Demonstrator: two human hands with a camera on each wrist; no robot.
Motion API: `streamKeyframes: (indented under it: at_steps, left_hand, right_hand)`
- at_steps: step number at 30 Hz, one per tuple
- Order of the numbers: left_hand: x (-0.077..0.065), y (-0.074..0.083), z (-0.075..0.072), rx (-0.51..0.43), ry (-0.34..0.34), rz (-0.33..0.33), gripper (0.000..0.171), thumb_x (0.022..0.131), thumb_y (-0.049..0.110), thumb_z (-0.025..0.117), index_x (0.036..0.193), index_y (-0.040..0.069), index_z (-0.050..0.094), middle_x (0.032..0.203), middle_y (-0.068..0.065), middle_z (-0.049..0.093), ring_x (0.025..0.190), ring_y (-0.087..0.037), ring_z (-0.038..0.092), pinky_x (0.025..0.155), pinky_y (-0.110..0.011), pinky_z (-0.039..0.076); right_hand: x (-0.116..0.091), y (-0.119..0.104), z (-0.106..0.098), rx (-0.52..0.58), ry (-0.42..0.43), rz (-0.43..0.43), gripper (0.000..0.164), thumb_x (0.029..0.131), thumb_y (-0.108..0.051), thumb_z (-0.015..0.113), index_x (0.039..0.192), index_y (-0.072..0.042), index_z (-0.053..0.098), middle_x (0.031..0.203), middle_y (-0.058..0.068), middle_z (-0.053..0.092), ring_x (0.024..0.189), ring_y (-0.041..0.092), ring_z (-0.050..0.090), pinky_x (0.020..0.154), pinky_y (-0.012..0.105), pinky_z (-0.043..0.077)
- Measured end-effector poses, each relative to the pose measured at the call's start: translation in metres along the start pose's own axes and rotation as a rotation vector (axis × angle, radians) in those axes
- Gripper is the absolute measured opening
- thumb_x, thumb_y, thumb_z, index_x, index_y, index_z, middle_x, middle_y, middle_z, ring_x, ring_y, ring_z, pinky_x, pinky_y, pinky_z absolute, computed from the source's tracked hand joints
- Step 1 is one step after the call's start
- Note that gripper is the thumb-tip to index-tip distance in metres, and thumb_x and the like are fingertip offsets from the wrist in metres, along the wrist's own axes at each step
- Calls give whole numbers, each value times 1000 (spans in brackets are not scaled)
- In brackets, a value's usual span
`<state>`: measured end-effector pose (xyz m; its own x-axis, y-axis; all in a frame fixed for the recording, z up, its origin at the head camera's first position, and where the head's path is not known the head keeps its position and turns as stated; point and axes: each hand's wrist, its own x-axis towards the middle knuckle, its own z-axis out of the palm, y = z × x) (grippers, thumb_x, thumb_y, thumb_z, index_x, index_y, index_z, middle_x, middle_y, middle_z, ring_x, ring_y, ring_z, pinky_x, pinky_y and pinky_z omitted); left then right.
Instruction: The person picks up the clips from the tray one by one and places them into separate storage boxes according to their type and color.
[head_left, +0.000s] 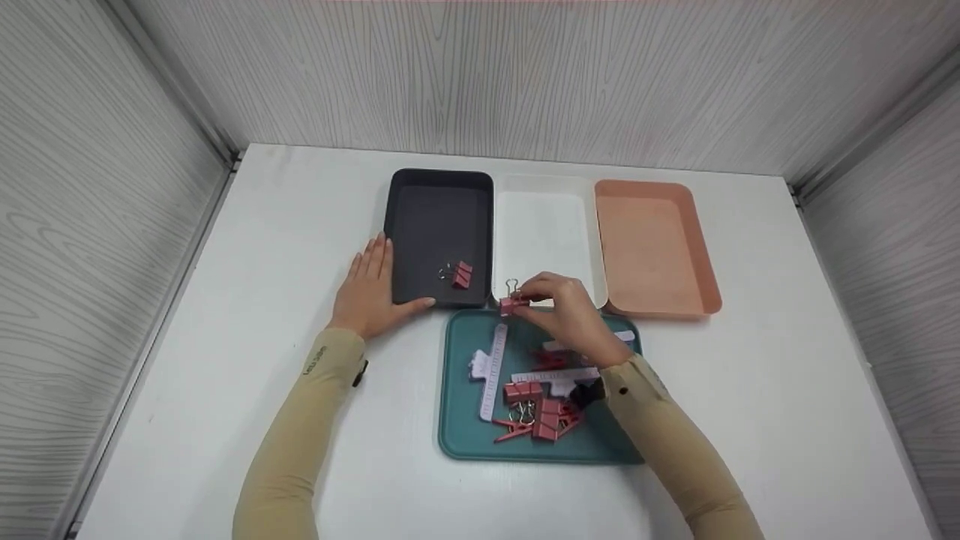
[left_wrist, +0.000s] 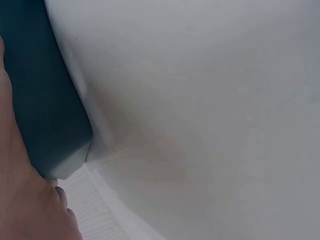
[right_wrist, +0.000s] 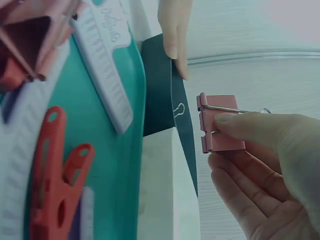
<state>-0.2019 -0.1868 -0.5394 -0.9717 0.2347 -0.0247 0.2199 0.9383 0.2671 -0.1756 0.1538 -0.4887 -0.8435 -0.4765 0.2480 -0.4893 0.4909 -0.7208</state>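
Observation:
My right hand [head_left: 564,309] pinches a pink binder clip [right_wrist: 222,122] between thumb and fingers, above the near edge of the white tray [head_left: 544,232]. One of its wire handles sticks up in the head view. My left hand [head_left: 366,289] lies with straight fingers along the left side of the black tray [head_left: 439,210], thumb at the near corner. Inside that tray lies another pink binder clip [head_left: 462,274]. Below the right hand, a green tray [head_left: 461,442] holds pink binder clips [head_left: 547,418], red clothespins [right_wrist: 50,175] and white ruler-edged clips [head_left: 491,371].
An orange tray [head_left: 701,247] stands to the right of the white one, the three trays side by side. The green tray sits in front of them on the white table [head_left: 787,390]. Wood-patterned panels [head_left: 480,82] enclose the table at the back and sides.

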Motion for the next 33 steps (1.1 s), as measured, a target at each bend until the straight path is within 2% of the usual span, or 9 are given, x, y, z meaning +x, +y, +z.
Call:
streamKeyframes:
  at_steps: [9,16,24,33]
  left_hand:
    - [0,-1,2,1,19,10,131,80,90,45,161,-4,2,168,-20,1,155,-30,0,124,-38,-3]
    - [0,-1,1,-4,34,17,131,80,91,45,161,-4,2,168,-20,1,155,-30,0,125,-39,-2]
    - [1,0,1,-14,28,9,131,80,90,46,161,-3,3,168,-19,1,155,-29,0,125,-38,-2]
    - [0,1,-1,-13,6,-3,130,81,89,47,161,-3,2,168,-19,0,155,-30,-1,124,-37,-5]
  right_hand:
    - [19,-2,-2,6,25,-2,15,89,-12,80,104,-10,80,101,-2,69,94,10,67,89,25,57]
    - [39,-2,-3,19,65,13,16,88,-9,81,104,-7,80,101,1,71,94,13,68,89,29,58]
    - [55,-2,-2,63,81,74,17,89,-6,79,106,-5,79,101,3,71,93,15,69,88,38,60]
    - [64,2,3,70,105,82,15,91,-8,79,106,-5,79,98,3,70,90,13,70,85,28,59]
